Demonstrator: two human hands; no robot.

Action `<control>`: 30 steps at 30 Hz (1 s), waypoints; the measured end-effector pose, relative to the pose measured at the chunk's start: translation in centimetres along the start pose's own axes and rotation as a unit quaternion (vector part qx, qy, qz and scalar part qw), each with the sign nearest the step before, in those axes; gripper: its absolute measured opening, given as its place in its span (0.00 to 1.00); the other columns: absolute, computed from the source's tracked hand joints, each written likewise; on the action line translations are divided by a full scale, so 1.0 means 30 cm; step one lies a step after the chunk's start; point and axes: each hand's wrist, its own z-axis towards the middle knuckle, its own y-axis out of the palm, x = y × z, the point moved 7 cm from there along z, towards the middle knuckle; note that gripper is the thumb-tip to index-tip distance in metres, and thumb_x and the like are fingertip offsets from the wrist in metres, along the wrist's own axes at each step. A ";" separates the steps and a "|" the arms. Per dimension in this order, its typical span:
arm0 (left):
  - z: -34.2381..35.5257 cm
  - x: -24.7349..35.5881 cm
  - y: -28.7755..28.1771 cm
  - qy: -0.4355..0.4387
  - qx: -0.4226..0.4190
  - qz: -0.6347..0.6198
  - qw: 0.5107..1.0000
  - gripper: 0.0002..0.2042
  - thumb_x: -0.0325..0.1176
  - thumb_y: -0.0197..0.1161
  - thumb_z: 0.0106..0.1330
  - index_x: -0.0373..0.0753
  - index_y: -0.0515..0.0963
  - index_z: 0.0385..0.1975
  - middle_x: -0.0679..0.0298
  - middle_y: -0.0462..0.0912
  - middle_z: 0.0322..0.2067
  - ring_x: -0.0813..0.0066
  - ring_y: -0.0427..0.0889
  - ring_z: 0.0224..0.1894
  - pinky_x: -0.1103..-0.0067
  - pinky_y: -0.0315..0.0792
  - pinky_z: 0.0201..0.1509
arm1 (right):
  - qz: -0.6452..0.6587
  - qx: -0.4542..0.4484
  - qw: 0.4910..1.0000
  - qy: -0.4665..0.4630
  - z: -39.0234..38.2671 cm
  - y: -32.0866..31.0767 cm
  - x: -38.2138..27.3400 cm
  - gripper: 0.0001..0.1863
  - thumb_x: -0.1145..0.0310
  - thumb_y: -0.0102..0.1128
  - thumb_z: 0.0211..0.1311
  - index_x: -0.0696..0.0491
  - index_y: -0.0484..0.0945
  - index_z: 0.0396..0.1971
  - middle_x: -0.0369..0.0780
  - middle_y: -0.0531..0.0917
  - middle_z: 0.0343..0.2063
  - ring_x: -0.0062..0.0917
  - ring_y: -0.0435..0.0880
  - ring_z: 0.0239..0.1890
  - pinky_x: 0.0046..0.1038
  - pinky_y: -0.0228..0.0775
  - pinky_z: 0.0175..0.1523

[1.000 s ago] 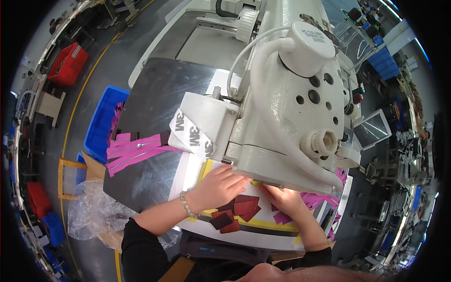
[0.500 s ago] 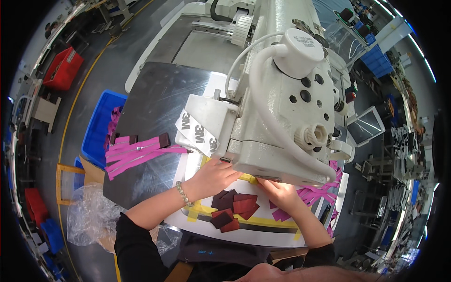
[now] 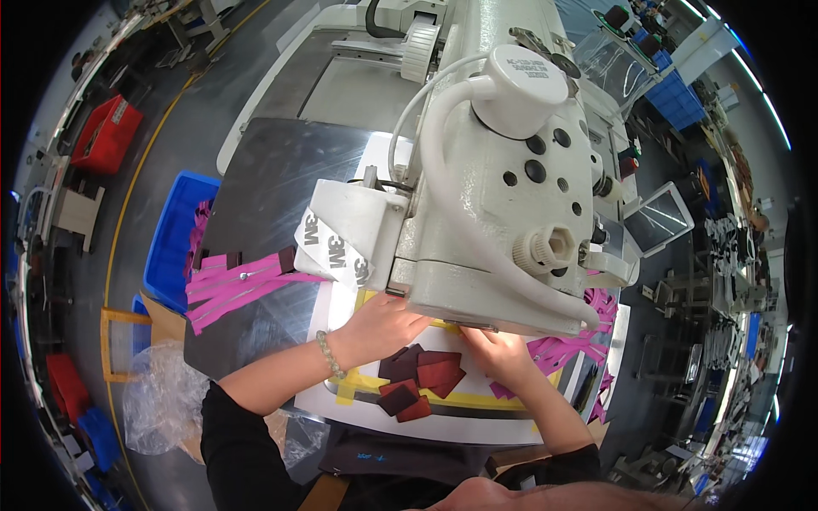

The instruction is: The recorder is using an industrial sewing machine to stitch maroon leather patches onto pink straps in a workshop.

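Observation:
My left hand (image 3: pixel 385 329), with a beaded bracelet at the wrist, reaches under the front of a white sewing machine head (image 3: pixel 503 230). Its fingers are drawn together and point right. My right hand (image 3: pixel 501 353) comes in from the other side, fingers bunched. Both sets of fingertips are hidden under the head, so what they hold cannot be made out. Just below the hands, dark red and brown rectangular patches (image 3: pixel 440 371) lie overlapping on the white work surface, which has yellow tape (image 3: pixel 498 400). Pink zipper strips (image 3: pixel 567 349) lie beside my right hand.
More pink zippers (image 3: pixel 243 285) with dark end patches lie on the metal table plate (image 3: pixel 281 187) at left. Beyond its edge stand a blue bin (image 3: pixel 175 247) and crumpled clear plastic (image 3: pixel 158 400). A small screen (image 3: pixel 660 217) stands right of the machine.
The whole view has shifted slightly, so the machine sits a little further left in it. Both hands stay under the machine head, and the patches lie as before.

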 end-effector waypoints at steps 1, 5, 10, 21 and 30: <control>0.002 0.005 0.003 0.004 -0.001 0.000 1.000 0.13 0.30 0.55 0.54 0.41 0.77 0.41 0.71 0.78 0.36 0.77 0.76 0.42 0.77 0.69 0.39 | -0.001 0.002 1.000 0.003 0.003 -0.002 -0.006 0.22 0.76 0.58 0.50 0.51 0.78 0.49 0.42 0.79 0.46 0.37 0.78 0.49 0.39 0.69 0.55; 0.000 0.015 0.031 -0.012 -0.019 0.006 1.000 0.15 0.31 0.55 0.55 0.42 0.77 0.43 0.70 0.78 0.35 0.76 0.76 0.42 0.74 0.68 0.43 | -0.017 0.030 0.999 0.034 0.051 -0.020 -0.044 0.20 0.74 0.61 0.45 0.53 0.77 0.44 0.41 0.79 0.42 0.37 0.77 0.47 0.38 0.70 0.52; 0.020 0.028 0.019 -0.013 -0.030 0.036 0.999 0.14 0.31 0.54 0.56 0.42 0.77 0.43 0.70 0.79 0.36 0.74 0.78 0.41 0.71 0.64 0.49 | -0.029 0.082 0.993 0.085 0.078 -0.040 -0.087 0.18 0.73 0.62 0.44 0.54 0.76 0.40 0.41 0.77 0.40 0.36 0.76 0.45 0.37 0.69 0.50; 0.005 0.001 0.029 -0.065 -0.050 -0.021 0.996 0.17 0.30 0.60 0.57 0.44 0.74 0.49 0.70 0.81 0.40 0.74 0.78 0.42 0.75 0.60 0.50 | -0.088 0.121 0.973 0.175 0.072 0.012 -0.126 0.22 0.69 0.64 0.45 0.58 0.76 0.43 0.47 0.76 0.45 0.39 0.76 0.50 0.34 0.68 0.48; -0.018 -0.041 -0.017 -0.088 0.031 -0.012 0.996 0.17 0.41 0.66 0.55 0.42 0.77 0.43 0.71 0.81 0.39 0.74 0.77 0.41 0.72 0.63 0.48 | -0.163 0.135 0.965 0.156 0.089 0.022 -0.141 0.18 0.70 0.59 0.49 0.62 0.78 0.42 0.47 0.77 0.40 0.39 0.78 0.46 0.32 0.69 0.46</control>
